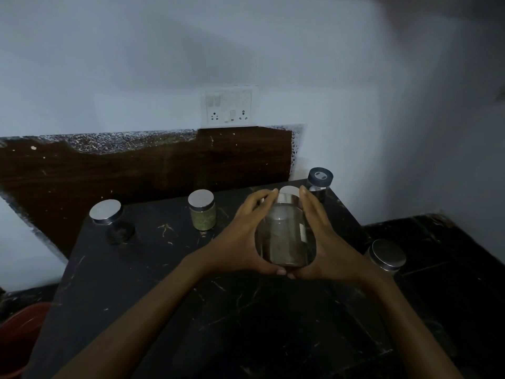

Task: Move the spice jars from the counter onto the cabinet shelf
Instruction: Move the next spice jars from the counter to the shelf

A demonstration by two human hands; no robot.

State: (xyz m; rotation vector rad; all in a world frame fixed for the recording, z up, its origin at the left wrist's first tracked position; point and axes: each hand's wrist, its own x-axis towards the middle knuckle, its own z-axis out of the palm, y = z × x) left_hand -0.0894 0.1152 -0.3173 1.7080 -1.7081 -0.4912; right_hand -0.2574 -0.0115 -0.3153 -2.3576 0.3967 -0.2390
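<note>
A clear glass jar [285, 233] with a silver lid and brownish contents is held over the black marble counter [224, 310]. My left hand [240, 242] grips its left side and my right hand [328, 242] grips its right side, thumbs meeting under its base. On the counter stand a jar of green spice [202, 210], a dark jar with a silver lid [112, 221] at the left corner, a jar with a dark blue lid [319, 181] at the back right, and a silver-lidded jar [386, 257] at the right edge.
A white wall with a switch and socket plate [231, 106] rises behind the counter. A dark wood panel [136, 170] lines the backsplash. A lower black surface [451, 269] lies to the right. A red bucket [19, 337] sits at lower left.
</note>
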